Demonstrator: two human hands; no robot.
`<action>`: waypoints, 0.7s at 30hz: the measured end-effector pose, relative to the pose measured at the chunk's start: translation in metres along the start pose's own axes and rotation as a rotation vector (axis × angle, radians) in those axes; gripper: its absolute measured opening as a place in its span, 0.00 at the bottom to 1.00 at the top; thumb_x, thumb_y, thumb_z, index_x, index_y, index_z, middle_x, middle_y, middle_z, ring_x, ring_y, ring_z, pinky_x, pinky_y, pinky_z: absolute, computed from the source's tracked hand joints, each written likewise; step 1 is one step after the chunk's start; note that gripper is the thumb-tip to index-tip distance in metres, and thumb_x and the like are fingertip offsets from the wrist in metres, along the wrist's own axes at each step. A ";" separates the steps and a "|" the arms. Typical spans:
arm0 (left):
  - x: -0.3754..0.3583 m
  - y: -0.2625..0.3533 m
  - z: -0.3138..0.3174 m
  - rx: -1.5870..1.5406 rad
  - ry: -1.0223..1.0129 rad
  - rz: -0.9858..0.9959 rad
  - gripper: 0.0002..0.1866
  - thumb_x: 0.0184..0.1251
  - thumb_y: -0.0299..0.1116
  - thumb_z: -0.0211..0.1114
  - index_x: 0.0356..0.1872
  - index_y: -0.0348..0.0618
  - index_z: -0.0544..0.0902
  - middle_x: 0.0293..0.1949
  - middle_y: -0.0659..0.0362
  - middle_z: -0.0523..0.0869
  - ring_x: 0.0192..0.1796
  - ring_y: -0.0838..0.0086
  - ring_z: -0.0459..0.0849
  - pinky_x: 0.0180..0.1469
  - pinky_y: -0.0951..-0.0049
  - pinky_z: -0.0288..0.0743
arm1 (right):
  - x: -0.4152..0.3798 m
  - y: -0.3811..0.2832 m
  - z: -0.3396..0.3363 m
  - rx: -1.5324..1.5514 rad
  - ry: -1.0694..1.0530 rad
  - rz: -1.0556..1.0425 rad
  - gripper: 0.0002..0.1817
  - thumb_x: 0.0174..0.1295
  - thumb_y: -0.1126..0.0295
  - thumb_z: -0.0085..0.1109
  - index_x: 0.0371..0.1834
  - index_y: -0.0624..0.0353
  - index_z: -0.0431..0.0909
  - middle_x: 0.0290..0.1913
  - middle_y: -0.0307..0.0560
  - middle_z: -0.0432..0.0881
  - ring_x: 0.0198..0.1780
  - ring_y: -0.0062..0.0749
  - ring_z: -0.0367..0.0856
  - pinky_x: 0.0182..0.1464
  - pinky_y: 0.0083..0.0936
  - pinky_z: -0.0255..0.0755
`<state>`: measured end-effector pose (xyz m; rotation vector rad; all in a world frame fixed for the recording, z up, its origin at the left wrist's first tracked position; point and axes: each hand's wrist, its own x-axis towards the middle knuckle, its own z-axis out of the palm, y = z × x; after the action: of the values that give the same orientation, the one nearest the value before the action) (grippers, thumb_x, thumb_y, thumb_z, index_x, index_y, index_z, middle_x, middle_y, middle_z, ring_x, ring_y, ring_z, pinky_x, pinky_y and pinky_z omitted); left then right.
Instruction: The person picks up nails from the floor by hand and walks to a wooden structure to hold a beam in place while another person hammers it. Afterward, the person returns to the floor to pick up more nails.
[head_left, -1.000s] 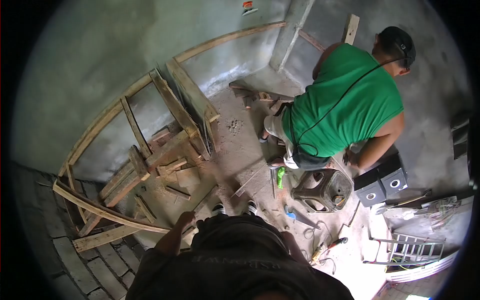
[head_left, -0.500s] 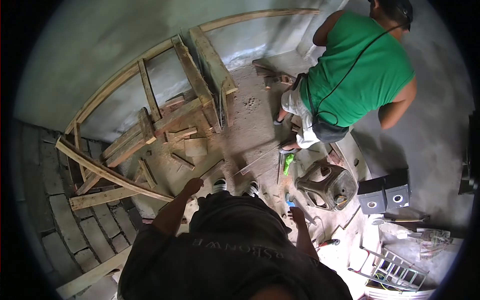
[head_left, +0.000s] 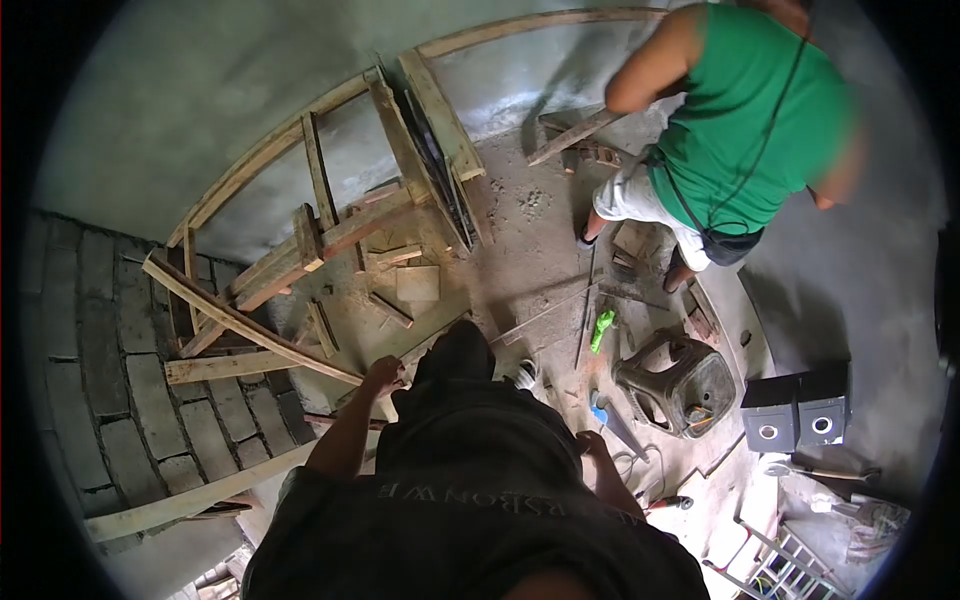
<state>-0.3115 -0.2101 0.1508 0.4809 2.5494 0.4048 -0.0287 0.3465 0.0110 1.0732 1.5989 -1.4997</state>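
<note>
My left hand point(head_left: 385, 376) hangs beside my left thigh. Its fingers are loosely bent and I see nothing held in them. Below it lie the end of a curved wooden strip point(head_left: 250, 322) and the edge of a floor board. On the other side, my right hand point(head_left: 592, 443) hangs by my right hip, partly seen, with no object visible in it. A handsaw point(head_left: 622, 432) with a blue handle lies on the floor just beyond that hand. A worn plastic stool point(head_left: 672, 385) lies on its side farther right.
A timber frame point(head_left: 300, 225) curves along the wall ahead. A co-worker in a green top point(head_left: 755, 110) stands at front right, near a loose plank point(head_left: 575, 137). Around the floor are a bright green item point(head_left: 602, 330), black boxes point(head_left: 798, 405), a hammer point(head_left: 825, 471) and a ladder point(head_left: 790, 565).
I have stepped forward, one leg now raised ahead. My right hand has drawn in toward my hip. The co-worker has shifted right, and a plank now shows by their arm.
</note>
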 end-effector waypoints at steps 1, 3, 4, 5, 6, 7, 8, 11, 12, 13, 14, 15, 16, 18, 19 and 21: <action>0.000 0.004 0.000 -0.004 0.000 -0.007 0.14 0.49 0.37 0.71 0.36 0.43 0.82 0.38 0.52 0.81 0.48 0.57 0.80 0.53 0.61 0.74 | 0.047 0.027 -0.018 -0.583 -0.048 -0.354 0.15 0.59 0.62 0.60 0.44 0.59 0.84 0.33 0.47 0.85 0.29 0.32 0.82 0.33 0.30 0.76; 0.008 0.002 0.008 -0.141 -0.038 -0.134 0.15 0.46 0.33 0.73 0.36 0.43 0.83 0.39 0.50 0.82 0.47 0.56 0.81 0.53 0.58 0.74 | 0.018 -0.048 -0.032 -0.421 -0.085 -0.131 0.14 0.62 0.60 0.58 0.40 0.59 0.82 0.31 0.42 0.84 0.27 0.30 0.82 0.28 0.27 0.73; 0.010 -0.008 0.024 -0.155 -0.034 -0.137 0.15 0.46 0.33 0.73 0.36 0.43 0.83 0.39 0.50 0.82 0.47 0.56 0.81 0.53 0.58 0.74 | 0.029 -0.060 -0.036 -0.202 -0.007 -0.030 0.13 0.62 0.61 0.58 0.42 0.59 0.80 0.30 0.43 0.84 0.27 0.29 0.81 0.27 0.26 0.72; 0.011 -0.027 0.046 -0.112 -0.007 -0.084 0.14 0.47 0.35 0.71 0.36 0.44 0.83 0.39 0.49 0.82 0.46 0.55 0.81 0.52 0.58 0.75 | 0.028 -0.089 -0.042 -0.145 -0.007 -0.070 0.14 0.62 0.61 0.57 0.45 0.58 0.78 0.29 0.44 0.82 0.26 0.29 0.80 0.26 0.25 0.72; 0.014 -0.034 0.060 -0.068 0.018 -0.030 0.14 0.48 0.36 0.70 0.37 0.44 0.83 0.39 0.49 0.83 0.46 0.53 0.81 0.51 0.58 0.75 | 0.063 -0.089 -0.052 -0.065 -0.042 -0.098 0.14 0.62 0.62 0.57 0.46 0.59 0.77 0.29 0.44 0.81 0.25 0.29 0.78 0.25 0.25 0.71; 0.014 -0.029 0.059 -0.083 0.023 -0.027 0.14 0.48 0.36 0.70 0.37 0.44 0.83 0.39 0.49 0.83 0.46 0.53 0.81 0.51 0.58 0.75 | 0.066 -0.116 -0.050 -0.011 0.032 -0.129 0.13 0.63 0.62 0.57 0.45 0.59 0.77 0.28 0.42 0.79 0.25 0.29 0.77 0.25 0.24 0.70; 0.009 -0.019 0.052 -0.099 -0.018 -0.048 0.13 0.52 0.38 0.67 0.38 0.44 0.83 0.39 0.48 0.83 0.46 0.53 0.81 0.52 0.58 0.75 | 0.116 -0.112 -0.067 -0.063 -0.039 -0.110 0.13 0.64 0.62 0.57 0.45 0.59 0.77 0.30 0.43 0.80 0.25 0.28 0.77 0.26 0.25 0.71; 0.009 -0.026 0.083 -0.383 -0.117 -0.272 0.14 0.58 0.41 0.61 0.39 0.43 0.83 0.40 0.46 0.84 0.48 0.53 0.81 0.52 0.58 0.74 | 0.091 -0.216 -0.056 -0.277 0.037 -0.271 0.18 0.66 0.58 0.57 0.52 0.58 0.76 0.39 0.45 0.84 0.34 0.30 0.83 0.34 0.27 0.75; 0.015 -0.039 0.106 -0.641 -0.155 -0.486 0.15 0.61 0.42 0.59 0.40 0.42 0.83 0.40 0.45 0.84 0.49 0.53 0.81 0.53 0.58 0.74 | 0.056 -0.271 -0.041 -0.154 0.009 -0.224 0.18 0.67 0.58 0.56 0.53 0.57 0.76 0.39 0.46 0.85 0.33 0.30 0.83 0.36 0.29 0.76; 0.022 -0.054 0.134 -0.680 -0.060 -0.593 0.16 0.65 0.39 0.56 0.42 0.37 0.82 0.44 0.43 0.84 0.50 0.53 0.82 0.53 0.56 0.74 | 0.069 -0.296 -0.039 -0.158 -0.009 -0.229 0.18 0.67 0.57 0.56 0.53 0.56 0.76 0.38 0.45 0.85 0.33 0.30 0.83 0.35 0.29 0.76; 0.034 -0.051 0.123 -0.678 -0.064 -0.575 0.16 0.65 0.39 0.56 0.42 0.37 0.82 0.44 0.43 0.84 0.50 0.53 0.82 0.53 0.56 0.74 | 0.082 -0.321 -0.037 -0.164 -0.013 -0.245 0.18 0.66 0.57 0.57 0.53 0.56 0.76 0.38 0.44 0.85 0.33 0.30 0.83 0.35 0.29 0.76; 0.037 -0.033 0.100 -0.489 -0.209 -0.594 0.16 0.66 0.36 0.53 0.45 0.37 0.81 0.45 0.43 0.83 0.51 0.52 0.81 0.54 0.57 0.73 | 0.094 -0.342 -0.034 -0.168 -0.015 -0.259 0.19 0.66 0.56 0.57 0.53 0.55 0.76 0.38 0.43 0.85 0.33 0.29 0.83 0.34 0.29 0.76; 0.053 -0.026 0.080 -0.294 -0.343 -0.603 0.16 0.68 0.34 0.50 0.48 0.37 0.80 0.47 0.43 0.83 0.53 0.52 0.80 0.55 0.58 0.72 | 0.102 -0.365 -0.031 -0.158 0.007 -0.264 0.19 0.66 0.56 0.57 0.53 0.55 0.76 0.38 0.43 0.85 0.33 0.29 0.83 0.34 0.29 0.76; 0.088 -0.063 0.099 -0.259 -0.187 -0.262 0.16 0.68 0.38 0.52 0.44 0.37 0.81 0.46 0.43 0.83 0.52 0.51 0.80 0.53 0.57 0.73 | 0.113 -0.418 -0.021 -0.113 -0.056 -0.276 0.19 0.66 0.55 0.57 0.53 0.55 0.76 0.38 0.42 0.85 0.33 0.28 0.82 0.32 0.28 0.76; 0.114 -0.046 0.051 -0.421 -0.373 -0.398 0.13 0.66 0.35 0.53 0.42 0.38 0.82 0.45 0.46 0.83 0.49 0.53 0.82 0.50 0.58 0.74 | 0.120 -0.439 -0.014 -0.214 0.003 -0.334 0.19 0.65 0.54 0.57 0.52 0.55 0.77 0.39 0.42 0.85 0.33 0.27 0.83 0.32 0.26 0.75; 0.152 -0.074 0.061 -0.508 -0.166 -0.274 0.11 0.62 0.30 0.54 0.41 0.40 0.83 0.42 0.47 0.83 0.45 0.55 0.82 0.46 0.59 0.75 | 0.132 -0.485 -0.006 -0.201 -0.041 -0.295 0.21 0.63 0.56 0.61 0.52 0.58 0.76 0.39 0.44 0.85 0.35 0.28 0.83 0.33 0.24 0.74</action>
<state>-0.4206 -0.2026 0.0080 -0.0239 2.1974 0.8368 -0.5228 0.3708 0.0995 0.7141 1.8954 -1.4950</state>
